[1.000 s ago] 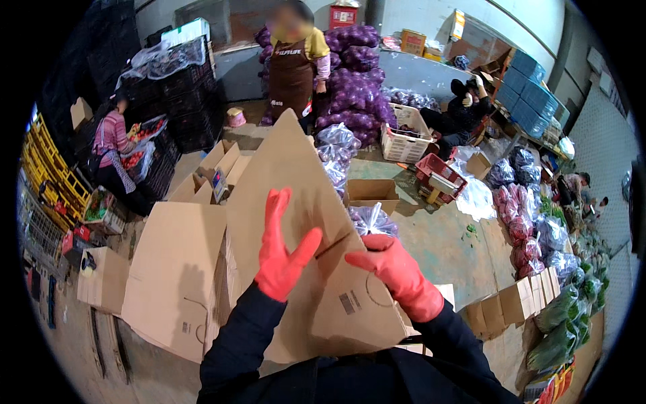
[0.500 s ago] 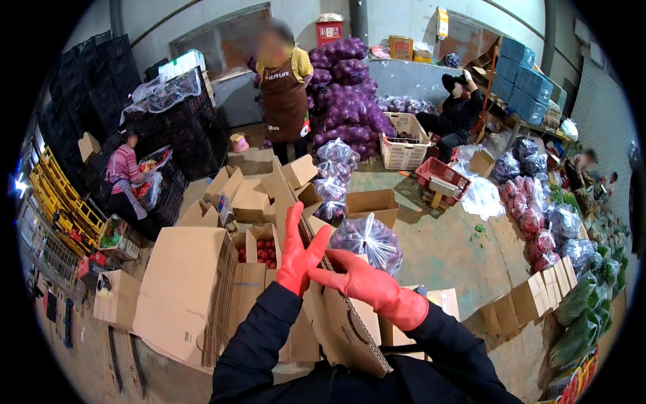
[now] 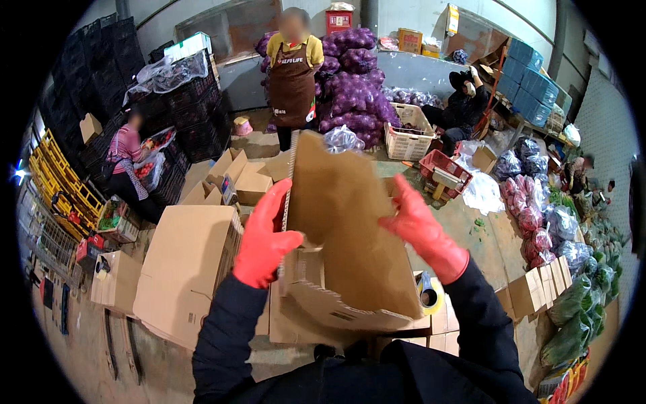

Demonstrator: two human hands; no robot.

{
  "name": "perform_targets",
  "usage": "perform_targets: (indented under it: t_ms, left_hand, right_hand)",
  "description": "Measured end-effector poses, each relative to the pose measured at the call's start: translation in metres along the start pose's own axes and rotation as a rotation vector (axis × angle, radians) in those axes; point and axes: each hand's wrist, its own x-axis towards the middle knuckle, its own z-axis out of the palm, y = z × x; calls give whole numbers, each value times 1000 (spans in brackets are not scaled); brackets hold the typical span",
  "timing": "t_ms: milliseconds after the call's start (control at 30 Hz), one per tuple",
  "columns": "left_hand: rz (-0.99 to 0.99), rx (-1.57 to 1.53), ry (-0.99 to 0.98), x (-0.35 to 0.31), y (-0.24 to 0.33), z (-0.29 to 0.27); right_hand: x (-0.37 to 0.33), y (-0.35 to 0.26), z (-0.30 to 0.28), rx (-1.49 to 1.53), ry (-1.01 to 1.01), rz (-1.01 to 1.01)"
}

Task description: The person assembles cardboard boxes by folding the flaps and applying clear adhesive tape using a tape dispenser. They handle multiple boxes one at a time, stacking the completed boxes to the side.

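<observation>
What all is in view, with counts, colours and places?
Carton: one, brown, between the hands
Flattened cartons: stack, brown, left
Tape roll: one, yellow, by right forearm
Open boxes: several, brown, ahead
Sacks: pile, purple, back centre
Pale crate: one, cream, right of sacks
Red crate: one, red, right of centre
Black crates: stacked, black, back left
Metal frames: several, yellow, far left
Wrapped bundles: several, blue, back right
Bags: several, pink-red, right
Bagged greens: several, green, lower right
Co-workers: at least four, varied colours, around
Left hand: one, red-gloved, carton's left edge
Right hand: one, red-gloved, carton's right edge
</observation>
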Motion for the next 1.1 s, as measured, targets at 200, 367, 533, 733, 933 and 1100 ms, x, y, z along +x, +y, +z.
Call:
perform_targets:
  t_ms: [200, 367, 533, 733, 933, 1100]
  left_hand:
    - [-31, 11, -312, -23, 54, -35]
    - [-40, 73, -530, -17, 63, -77]
    - [-247, 358, -510, -4, 60, -126]
    - [33, 1041, -166, 15, 23, -133]
    - [670, 961, 37, 22, 15, -106]
    - [371, 152, -338, -44, 16, -98]
  right_hand:
    - [42, -28, -42, -983, 382, -55]
    - [32, -54, -87, -685, -135, 190]
    - [-4, -76, -75, -503, -319, 436]
    - [-43, -91, -47, -490, -268, 576]
    - [-50, -78, -38, -438, -165, 704]
    - [-54, -69, -40, -460, -141, 780]
